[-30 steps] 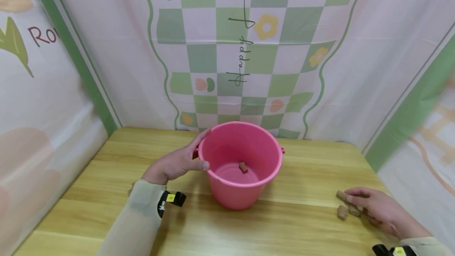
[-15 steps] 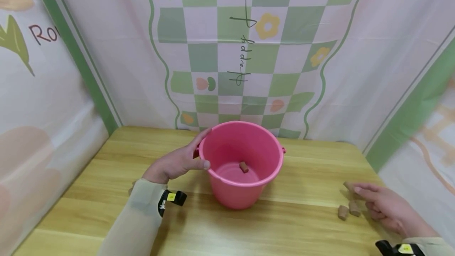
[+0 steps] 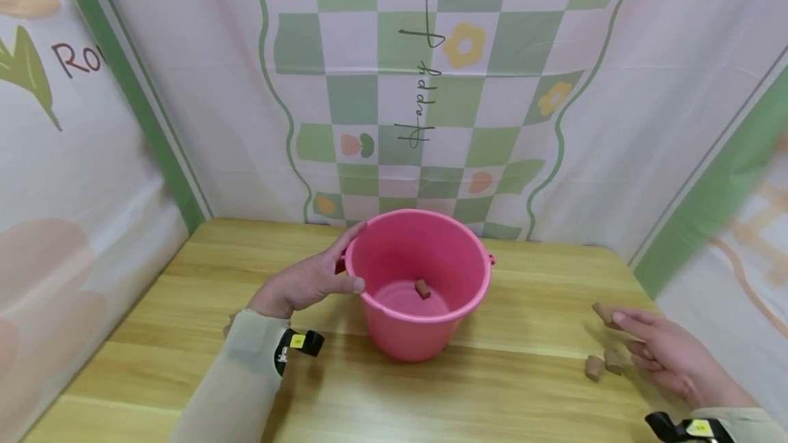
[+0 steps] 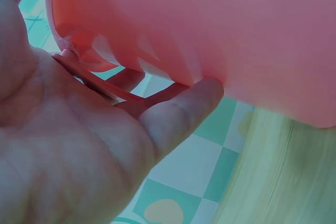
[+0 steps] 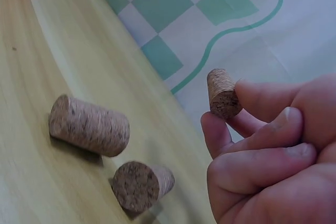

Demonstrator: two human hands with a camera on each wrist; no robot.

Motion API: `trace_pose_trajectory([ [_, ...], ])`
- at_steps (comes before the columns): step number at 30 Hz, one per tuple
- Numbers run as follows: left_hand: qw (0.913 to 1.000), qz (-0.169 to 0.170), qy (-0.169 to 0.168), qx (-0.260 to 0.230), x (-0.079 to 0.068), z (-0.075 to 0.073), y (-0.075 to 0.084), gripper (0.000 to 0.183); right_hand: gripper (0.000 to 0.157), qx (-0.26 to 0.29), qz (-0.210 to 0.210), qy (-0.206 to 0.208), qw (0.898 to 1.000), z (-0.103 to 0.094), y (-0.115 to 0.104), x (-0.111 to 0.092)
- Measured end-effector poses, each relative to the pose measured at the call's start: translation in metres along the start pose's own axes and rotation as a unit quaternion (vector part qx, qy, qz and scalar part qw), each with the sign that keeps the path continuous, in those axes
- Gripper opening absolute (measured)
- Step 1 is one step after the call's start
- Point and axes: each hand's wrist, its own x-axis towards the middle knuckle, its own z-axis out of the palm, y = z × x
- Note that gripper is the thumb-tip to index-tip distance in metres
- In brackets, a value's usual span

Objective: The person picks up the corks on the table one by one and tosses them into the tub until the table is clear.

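Note:
A pink bucket (image 3: pixel 406 344) stands upright on the wooden table, and one cork (image 3: pixel 422 288) lies on its bottom. My left hand (image 3: pixel 301 284) holds the bucket's left side, thumb over the rim. In the left wrist view its fingers (image 4: pixel 184 114) press the outer wall near the bucket's handle (image 4: pixel 97 83). Off to the right, my right hand (image 3: pixel 680 357) pinches a cork (image 5: pixel 221 93) between thumb and fingertips, raised above the table. Below it two more corks lie close together, one cork (image 5: pixel 89 124) on its side, the other cork (image 5: pixel 139 184) with an end facing the camera.
Behind the left forearm a small brownish thing (image 3: pixel 229 324) shows, mostly hidden. The table (image 3: pixel 492 388) meets a checked cloth (image 3: pixel 406 101) at the back, with cloth walls at both sides. Bare wood lies between the bucket and the right hand.
My right hand has picked one cork out of the small group and lifted it off the table. The left hand and bucket stay where they were.

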Motion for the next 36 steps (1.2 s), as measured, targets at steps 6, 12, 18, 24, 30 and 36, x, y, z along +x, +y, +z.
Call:
trace_pose_trajectory([
  [6, 1.0000, 0.003, 0.000, 0.000, -0.001, 0.000, 0.000, 0.100, 0.032, -0.005, -0.014, 0.005, 1.000, 0.006, -0.003, 0.003],
  [12, 1.0000, 0.002, 0.002, 0.000, -0.001, -0.001, -0.002, 0.101, 0.030, 0.006, -0.034, -0.003, 0.999, 0.018, -0.009, 0.008],
  [18, 1.0000, 0.004, 0.000, 0.002, 0.001, -0.001, -0.002, 0.100, 0.035, 0.035, -0.062, -0.034, 0.997, 0.028, -0.014, 0.010],
  [24, 1.0000, 0.008, -0.002, 0.001, 0.002, -0.001, -0.002, 0.100, 0.034, 0.060, -0.070, -0.043, 0.995, 0.039, -0.024, 0.013],
  [30, 1.0000, 0.004, 0.000, 0.008, 0.001, 0.000, 0.000, 0.102, 0.033, 0.093, -0.082, -0.068, 0.990, 0.059, -0.036, 0.016],
  [36, 0.9999, -0.004, 0.005, 0.009, 0.000, 0.001, 0.002, 0.103, 0.036, 0.098, -0.110, -0.098, 0.984, 0.078, -0.052, 0.019],
])
